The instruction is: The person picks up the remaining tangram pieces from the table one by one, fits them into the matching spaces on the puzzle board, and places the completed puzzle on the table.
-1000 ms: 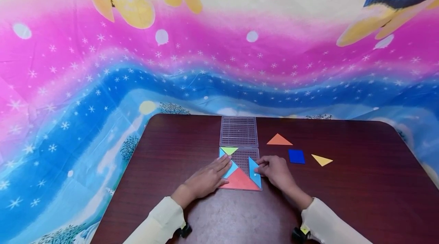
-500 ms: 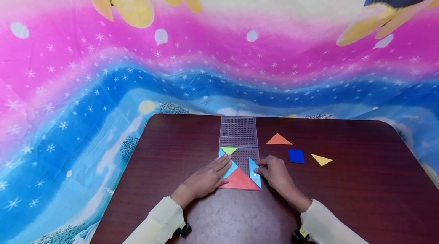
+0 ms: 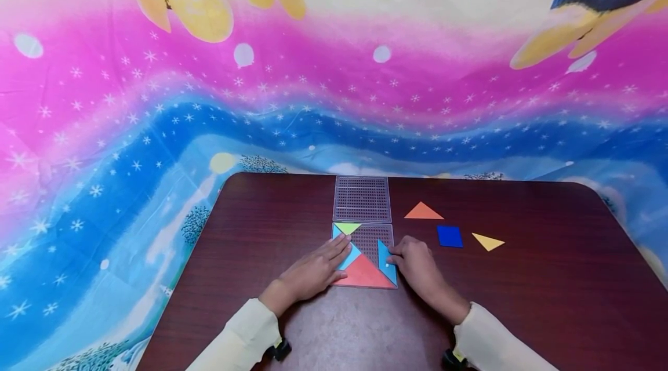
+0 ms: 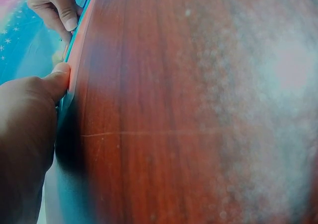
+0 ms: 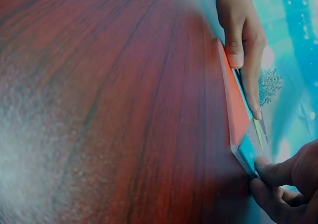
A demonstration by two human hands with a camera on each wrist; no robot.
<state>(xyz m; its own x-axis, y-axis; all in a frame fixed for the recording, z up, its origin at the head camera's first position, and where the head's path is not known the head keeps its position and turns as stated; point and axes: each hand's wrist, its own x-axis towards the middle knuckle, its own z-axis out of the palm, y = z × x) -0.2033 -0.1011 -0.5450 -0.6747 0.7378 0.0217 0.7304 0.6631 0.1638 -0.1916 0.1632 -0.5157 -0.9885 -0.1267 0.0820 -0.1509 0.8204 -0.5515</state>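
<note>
Blue piece (image 3: pixel 386 262): lay in the tray (image 3: pixel 371 239) near 4 o'clock, long axis 11-to-5.
Right hand (image 3: pixel 420 264): nearer, at the piece's 3 o'clock, thumb and finger pinched its edge.
Left hand (image 3: pixel 313 269): rested at 9 o'clock, fingers straight, thumb on the red triangle (image 3: pixel 365 272).
Writing: none could be read.
</note>
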